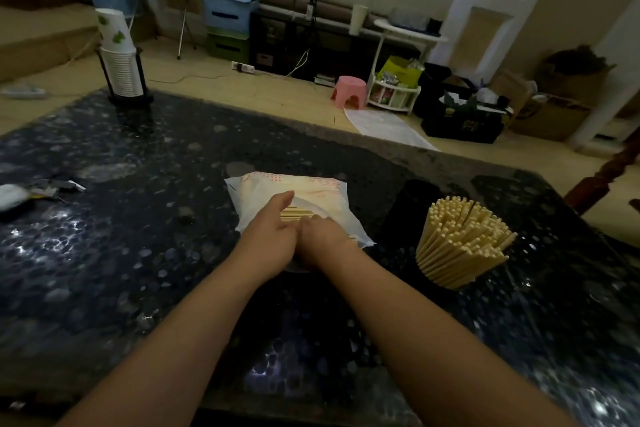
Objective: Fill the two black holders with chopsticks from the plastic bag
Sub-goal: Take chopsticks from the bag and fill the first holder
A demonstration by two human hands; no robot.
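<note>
A white plastic bag (304, 192) with red print lies in the middle of the dark speckled table (138, 236). Pale chopsticks (294, 213) show at its open near end. My left hand (273, 232) and my right hand (323, 236) rest side by side on that bundle at the bag's mouth, fingers curled around it. To the right, one black holder (460, 282) is packed with a fan of chopsticks (460, 239). A second black holder (412, 208) stands just behind it, dark inside.
A rack of stacked paper cups (119, 62) stands at the table's far left corner. A white object with wires (20, 196) lies at the left edge. Beyond the table are a pink stool (348, 90), boxes and a white shelf.
</note>
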